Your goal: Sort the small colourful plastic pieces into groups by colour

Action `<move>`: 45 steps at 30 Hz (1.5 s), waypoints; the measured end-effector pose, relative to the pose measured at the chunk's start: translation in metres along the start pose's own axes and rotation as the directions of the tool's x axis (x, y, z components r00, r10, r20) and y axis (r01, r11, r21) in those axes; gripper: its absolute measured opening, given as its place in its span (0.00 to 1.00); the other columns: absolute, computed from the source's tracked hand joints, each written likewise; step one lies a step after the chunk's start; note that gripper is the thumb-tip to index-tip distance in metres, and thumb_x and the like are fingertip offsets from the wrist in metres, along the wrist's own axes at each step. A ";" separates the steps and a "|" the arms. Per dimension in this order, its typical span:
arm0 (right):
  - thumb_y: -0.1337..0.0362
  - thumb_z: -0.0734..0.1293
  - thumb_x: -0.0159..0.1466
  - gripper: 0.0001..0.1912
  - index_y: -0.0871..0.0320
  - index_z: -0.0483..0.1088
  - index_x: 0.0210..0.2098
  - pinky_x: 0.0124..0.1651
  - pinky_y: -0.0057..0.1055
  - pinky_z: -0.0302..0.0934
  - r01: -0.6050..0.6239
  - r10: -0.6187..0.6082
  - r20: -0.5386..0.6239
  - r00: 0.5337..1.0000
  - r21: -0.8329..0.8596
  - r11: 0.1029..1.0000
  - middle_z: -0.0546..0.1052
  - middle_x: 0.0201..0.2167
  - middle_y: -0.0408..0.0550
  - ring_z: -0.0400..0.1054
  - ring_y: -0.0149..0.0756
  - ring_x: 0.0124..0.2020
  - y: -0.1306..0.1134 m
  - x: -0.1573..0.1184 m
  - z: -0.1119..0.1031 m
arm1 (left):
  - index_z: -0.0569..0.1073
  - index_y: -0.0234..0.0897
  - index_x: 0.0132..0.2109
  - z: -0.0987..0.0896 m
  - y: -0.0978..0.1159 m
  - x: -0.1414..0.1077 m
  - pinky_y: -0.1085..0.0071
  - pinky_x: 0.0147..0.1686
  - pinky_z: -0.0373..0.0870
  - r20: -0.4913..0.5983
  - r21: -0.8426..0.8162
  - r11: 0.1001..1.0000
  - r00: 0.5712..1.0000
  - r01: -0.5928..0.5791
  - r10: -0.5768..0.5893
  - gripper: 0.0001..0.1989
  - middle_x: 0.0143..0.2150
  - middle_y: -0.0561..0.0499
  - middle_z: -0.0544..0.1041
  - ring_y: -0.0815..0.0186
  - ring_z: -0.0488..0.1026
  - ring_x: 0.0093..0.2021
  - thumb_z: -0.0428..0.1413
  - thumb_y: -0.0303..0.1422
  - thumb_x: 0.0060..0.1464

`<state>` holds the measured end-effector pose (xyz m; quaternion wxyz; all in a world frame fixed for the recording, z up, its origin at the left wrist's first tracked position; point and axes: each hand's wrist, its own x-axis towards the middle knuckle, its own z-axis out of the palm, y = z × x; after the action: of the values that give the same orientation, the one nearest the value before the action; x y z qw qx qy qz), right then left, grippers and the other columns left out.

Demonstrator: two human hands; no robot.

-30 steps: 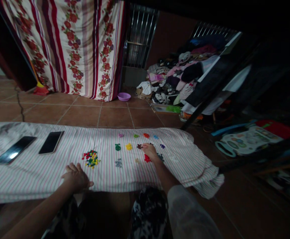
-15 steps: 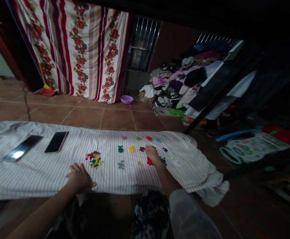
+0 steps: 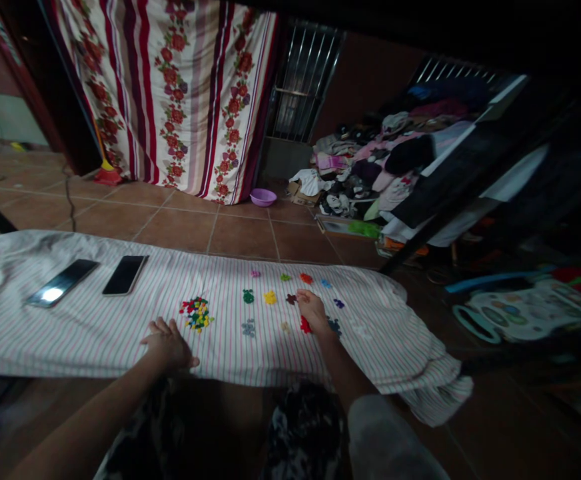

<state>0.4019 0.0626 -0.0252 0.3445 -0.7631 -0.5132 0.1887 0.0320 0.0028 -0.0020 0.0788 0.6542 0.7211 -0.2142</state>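
My left hand (image 3: 169,345) lies on the striped cloth (image 3: 135,347) with its fingers spread, just below a mixed pile of small coloured pieces (image 3: 196,314). Over the sorted groups, my right hand (image 3: 313,311) has its fingers drawn together in a pinch; anything between them is too small to make out. Its fingertips are beside the dark brown pieces (image 3: 291,299). Red pieces (image 3: 305,325) show partly from under this hand. Nearby sit yellow pieces (image 3: 269,297), dark green pieces (image 3: 248,296), grey pieces (image 3: 248,327) and orange pieces (image 3: 306,278).
Two phones (image 3: 124,275) lie on the cloth at the left. Light green pieces (image 3: 285,277), blue pieces (image 3: 326,283) and white pieces (image 3: 358,327) form other small groups. Beyond the cloth are a purple basin (image 3: 263,197) and a heap of clothes (image 3: 370,160) on the floor.
The whole view has shifted slightly, so the cloth and its pieces appear further right. My right hand stays by the brown pieces with its fingers more curled. The left hand keeps its place.
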 end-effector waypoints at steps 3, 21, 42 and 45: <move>0.67 0.59 0.58 0.18 0.59 0.74 0.44 0.51 0.32 0.66 -0.001 -0.002 0.044 0.999 0.088 0.996 0.79 0.44 0.52 0.74 0.35 0.45 -0.020 -0.013 0.008 | 0.44 0.14 0.67 -0.005 -0.001 -0.003 0.38 0.52 0.60 0.033 -0.018 1.000 0.999 -0.013 0.013 0.58 0.68 0.17 0.41 0.27 0.41 0.67 0.53 0.56 0.41; 0.71 0.60 0.61 0.17 0.57 0.76 0.45 0.51 0.30 0.63 0.432 -0.435 0.424 0.795 0.108 0.895 0.78 0.42 0.49 0.71 0.34 0.44 -0.146 -0.087 0.113 | 0.43 0.19 0.67 -0.005 -0.006 -0.003 0.34 0.53 0.56 0.046 -0.117 0.993 0.999 -0.008 0.014 0.62 0.68 0.19 0.39 0.27 0.37 0.67 0.56 0.58 0.38; 0.68 0.57 0.66 0.19 0.48 0.73 0.50 0.46 0.27 0.58 0.506 -0.254 0.588 0.768 -0.313 0.803 0.70 0.46 0.49 0.69 0.35 0.45 -0.196 -0.071 0.167 | 0.45 0.16 0.67 0.000 -0.007 -0.002 0.33 0.50 0.57 -0.013 -0.078 0.994 0.997 -0.083 0.082 0.65 0.67 0.16 0.41 0.23 0.39 0.66 0.48 0.68 0.38; 0.68 0.58 0.66 0.16 0.51 0.74 0.47 0.46 0.26 0.57 0.496 -0.247 0.584 0.773 -0.315 0.809 0.71 0.46 0.50 0.68 0.35 0.46 -0.198 -0.069 0.170 | 0.44 0.16 0.67 -0.001 -0.007 -0.002 0.33 0.50 0.57 0.004 -0.072 0.995 0.997 -0.075 0.076 0.65 0.67 0.16 0.41 0.23 0.39 0.66 0.48 0.68 0.38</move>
<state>0.1355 0.1026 -0.0048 0.0378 -0.6214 -0.7599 0.1871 0.0256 0.0006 0.0010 0.1124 0.6771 0.7028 -0.1873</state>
